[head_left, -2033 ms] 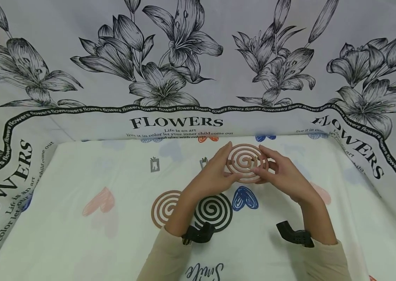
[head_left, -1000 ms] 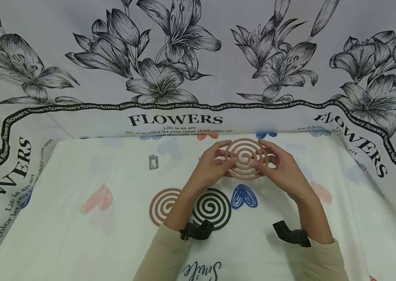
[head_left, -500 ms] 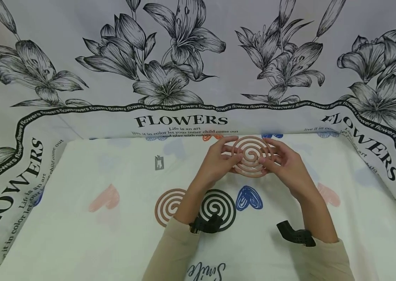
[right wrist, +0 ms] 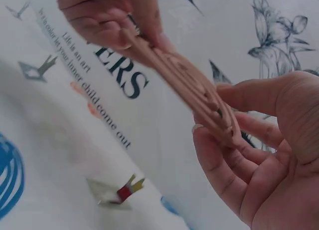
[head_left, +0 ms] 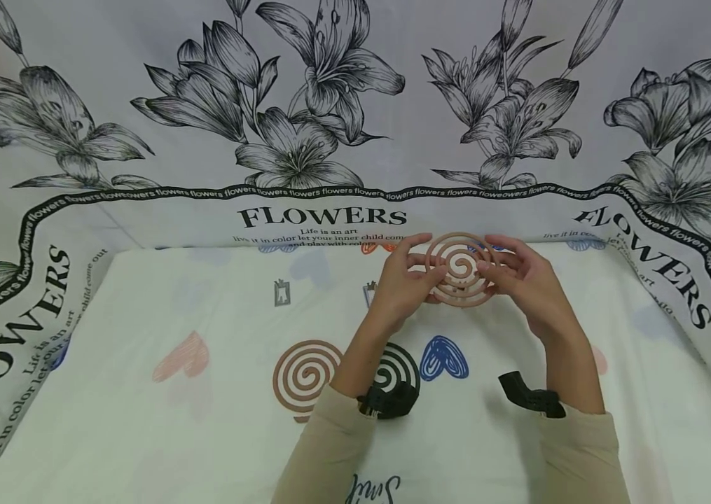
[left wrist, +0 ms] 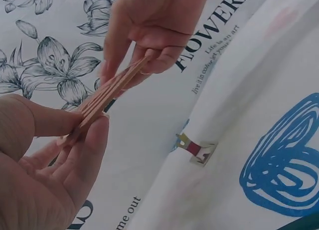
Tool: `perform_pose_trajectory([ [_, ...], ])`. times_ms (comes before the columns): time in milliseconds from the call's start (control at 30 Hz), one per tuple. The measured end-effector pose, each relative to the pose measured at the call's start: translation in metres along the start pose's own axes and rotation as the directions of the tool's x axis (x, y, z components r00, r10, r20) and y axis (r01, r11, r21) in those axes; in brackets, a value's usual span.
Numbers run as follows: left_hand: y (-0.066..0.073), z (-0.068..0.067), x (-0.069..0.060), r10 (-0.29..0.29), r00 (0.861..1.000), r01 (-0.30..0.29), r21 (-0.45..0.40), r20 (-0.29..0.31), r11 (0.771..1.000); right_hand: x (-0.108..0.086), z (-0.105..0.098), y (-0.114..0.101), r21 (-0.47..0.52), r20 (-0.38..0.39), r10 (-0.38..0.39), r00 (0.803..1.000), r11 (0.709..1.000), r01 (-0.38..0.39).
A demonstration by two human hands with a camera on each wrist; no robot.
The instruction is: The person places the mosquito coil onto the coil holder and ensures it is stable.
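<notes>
A brown mosquito coil (head_left: 459,264) is held up face-on above the far part of the table in the head view. My left hand (head_left: 407,280) pinches its left edge between thumb and fingers. At its right edge my right hand (head_left: 528,280) grips it likewise. Both wrist views show the coil (left wrist: 107,95) nearly edge-on, tilted between the hands. Another brown coil (head_left: 308,376) lies on the cloth, left of my left forearm. A dark green coil (head_left: 401,360) lies partly hidden under the left wrist and its camera.
Small metal coil stands lie on the white cloth: one grey stand (head_left: 282,292) to the left, another stand (head_left: 369,292) partly behind my left hand. The right wrist view shows a stand with a red and yellow part (right wrist: 124,192). A flower-printed curtain (head_left: 330,140) rises behind the table.
Both hands have carried the coil a little farther away and to the right. My left forearm shifted right, uncovering the brown coil on the cloth and covering more of the green one.
</notes>
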State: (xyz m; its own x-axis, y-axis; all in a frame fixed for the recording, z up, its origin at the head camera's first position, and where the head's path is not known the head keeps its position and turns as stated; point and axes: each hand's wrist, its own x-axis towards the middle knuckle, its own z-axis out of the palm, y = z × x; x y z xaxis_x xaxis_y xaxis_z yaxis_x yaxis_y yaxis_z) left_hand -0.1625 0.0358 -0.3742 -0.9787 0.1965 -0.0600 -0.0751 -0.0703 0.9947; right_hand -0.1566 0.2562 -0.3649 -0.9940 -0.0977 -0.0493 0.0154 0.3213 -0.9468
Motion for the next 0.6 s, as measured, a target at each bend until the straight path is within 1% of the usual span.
perform_pose_trajectory([
  [67, 0.000, 0.003, 0.001, 0.000, 1.000, 0.000, -0.009, 0.001, 1.000, -0.001, -0.001, 0.004, 0.014, 0.003, 0.006, 1.000, 1.000, -0.007],
  [167, -0.003, 0.009, 0.002, -0.011, 1.000, 0.012, -0.015, 0.012, 1.000, -0.002, -0.002, 0.009, 0.052, -0.011, 0.016, 1.000, 0.999, -0.016],
  [267, -0.005, 0.016, 0.003, 0.001, 1.000, -0.001, 0.018, 0.009, 1.000, -0.002, -0.002, 0.012, 0.076, -0.044, 0.004, 0.999, 0.997, -0.001],
  [333, -0.006, 0.019, 0.004, 0.023, 1.000, -0.023, 0.055, 0.001, 0.998, -0.001, -0.001, 0.012, 0.073, -0.058, -0.003, 0.998, 0.997, 0.007],
  [433, -0.007, 0.020, 0.005, 0.047, 0.999, -0.044, 0.134, -0.016, 0.990, 0.000, 0.001, 0.014, 0.044, -0.072, -0.003, 0.997, 0.999, 0.006],
  [600, -0.013, 0.019, 0.005, 0.044, 0.998, -0.031, 0.280, -0.040, 0.959, 0.003, 0.005, 0.021, 0.050, -0.069, 0.035, 0.997, 0.998, -0.032],
])
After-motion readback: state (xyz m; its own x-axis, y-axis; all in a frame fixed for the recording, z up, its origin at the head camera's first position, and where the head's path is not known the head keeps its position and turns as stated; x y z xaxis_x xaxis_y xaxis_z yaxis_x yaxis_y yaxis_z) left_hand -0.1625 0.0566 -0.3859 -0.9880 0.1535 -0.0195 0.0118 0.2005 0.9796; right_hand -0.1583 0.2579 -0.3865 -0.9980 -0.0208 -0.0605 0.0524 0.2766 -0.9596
